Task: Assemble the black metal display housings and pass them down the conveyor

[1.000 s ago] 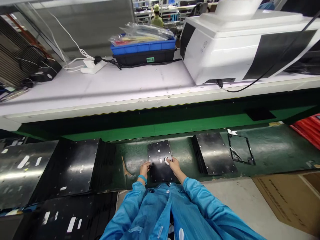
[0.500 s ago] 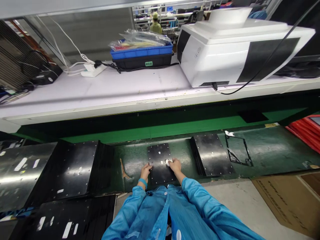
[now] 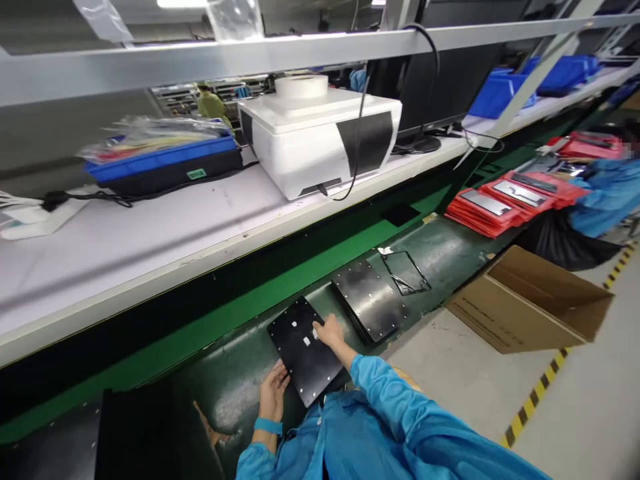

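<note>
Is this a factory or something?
Most likely a factory assembly line. A green conveyor belt carries black metal plates, blue parts bins sit on a long workbench, and another person in a blue smock works farther along.

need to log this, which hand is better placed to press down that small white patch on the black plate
Right, probably. The right hand has its fingertips at the white patch on the black plate; the left hand rests at the plate's near-left edge.
</note>
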Tool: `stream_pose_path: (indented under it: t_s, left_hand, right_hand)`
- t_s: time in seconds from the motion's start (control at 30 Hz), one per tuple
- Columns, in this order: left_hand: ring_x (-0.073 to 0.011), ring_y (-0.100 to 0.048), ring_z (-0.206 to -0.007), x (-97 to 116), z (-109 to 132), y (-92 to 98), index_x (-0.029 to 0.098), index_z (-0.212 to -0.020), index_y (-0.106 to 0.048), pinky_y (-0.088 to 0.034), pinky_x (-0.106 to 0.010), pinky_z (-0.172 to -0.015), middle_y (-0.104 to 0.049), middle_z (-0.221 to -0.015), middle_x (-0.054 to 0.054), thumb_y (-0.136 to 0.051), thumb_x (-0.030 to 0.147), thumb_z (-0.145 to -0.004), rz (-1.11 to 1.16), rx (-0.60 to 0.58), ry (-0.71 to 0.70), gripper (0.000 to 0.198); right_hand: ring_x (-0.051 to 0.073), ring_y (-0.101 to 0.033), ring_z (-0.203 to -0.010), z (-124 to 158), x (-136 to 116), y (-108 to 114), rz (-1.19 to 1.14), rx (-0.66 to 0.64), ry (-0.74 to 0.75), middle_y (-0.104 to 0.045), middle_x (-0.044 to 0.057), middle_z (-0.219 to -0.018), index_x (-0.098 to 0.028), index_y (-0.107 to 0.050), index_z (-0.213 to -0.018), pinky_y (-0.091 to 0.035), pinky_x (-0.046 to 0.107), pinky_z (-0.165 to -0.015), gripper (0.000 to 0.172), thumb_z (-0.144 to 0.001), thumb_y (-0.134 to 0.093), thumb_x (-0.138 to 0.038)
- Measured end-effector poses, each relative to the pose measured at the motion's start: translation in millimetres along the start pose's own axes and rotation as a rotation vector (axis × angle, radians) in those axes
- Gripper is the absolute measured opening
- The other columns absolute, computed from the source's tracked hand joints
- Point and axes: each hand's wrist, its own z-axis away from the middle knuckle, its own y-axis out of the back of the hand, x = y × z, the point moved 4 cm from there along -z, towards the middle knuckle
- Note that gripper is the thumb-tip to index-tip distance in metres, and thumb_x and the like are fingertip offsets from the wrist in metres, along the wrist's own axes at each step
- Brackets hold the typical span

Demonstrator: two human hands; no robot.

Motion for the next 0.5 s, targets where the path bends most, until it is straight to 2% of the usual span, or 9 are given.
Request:
stream_pose_path:
  t_s: [0.1,0.2,0.3,0.4,0.5]
  left_hand:
    - [-0.0348,-0.064,-0.139,21,12,-54.0,0.02,-0.115,-0.082,-0.056,-0.05,-0.115,-0.073,-0.141,-0.015,-0.065,0.043,-0.076,0.085,-0.225,-0.02,0.048]
    - [-0.0349,-0.055,-0.149,42,23,-125.7,0.017,-0.128,-0.078,-0.051,-0.052,-0.12,-0.067,-0.152,-0.015,-0.067,0.04,-0.079,0.115,-0.496,-0.016,0.055]
    - [-0.0332,-0.048,-0.155,50,26,-195.6,0.017,-0.142,-0.069,-0.044,-0.051,-0.126,-0.059,-0.16,-0.014,-0.069,0.035,-0.081,0.09,-0.691,-0.004,0.064]
    - [-0.0314,-0.041,-0.16,41,22,-249.7,0.022,-0.159,-0.052,-0.035,-0.053,-0.13,-0.048,-0.17,-0.013,-0.07,0.033,-0.081,0.033,-0.777,0.054,0.081]
    - [-0.03,-0.032,-0.165,23,16,-279.0,0.028,-0.17,-0.032,-0.03,-0.052,-0.132,-0.029,-0.179,-0.012,-0.075,0.03,-0.077,-0.065,-0.788,0.108,0.103]
  right_hand:
    - [0.031,-0.072,-0.113,-18,13,64,-0.019,0.108,-0.044,-0.075,0.015,-0.12,-0.019,-0.061,-0.125,-0.052,0.036,-0.092,0.05,-0.096,-0.066,-0.059]
    - [0.032,-0.071,-0.114,-39,35,133,-0.024,0.234,-0.076,-0.075,0.015,-0.117,-0.016,-0.06,-0.126,-0.05,0.037,-0.093,0.051,-0.098,-0.063,-0.06]
    - [0.033,-0.071,-0.113,-59,60,192,0.009,0.363,-0.124,-0.075,0.018,-0.117,-0.014,-0.061,-0.126,-0.048,0.037,-0.094,0.056,-0.099,-0.061,-0.063]
    - [0.034,-0.068,-0.118,-74,79,227,0.104,0.46,-0.114,-0.074,0.021,-0.119,-0.011,-0.065,-0.123,-0.046,0.038,-0.097,0.057,-0.099,-0.062,-0.063]
    - [0.033,-0.064,-0.123,-84,90,231,0.196,0.47,-0.042,-0.073,0.021,-0.123,-0.012,-0.068,-0.117,-0.042,0.037,-0.102,0.048,-0.101,-0.063,-0.057]
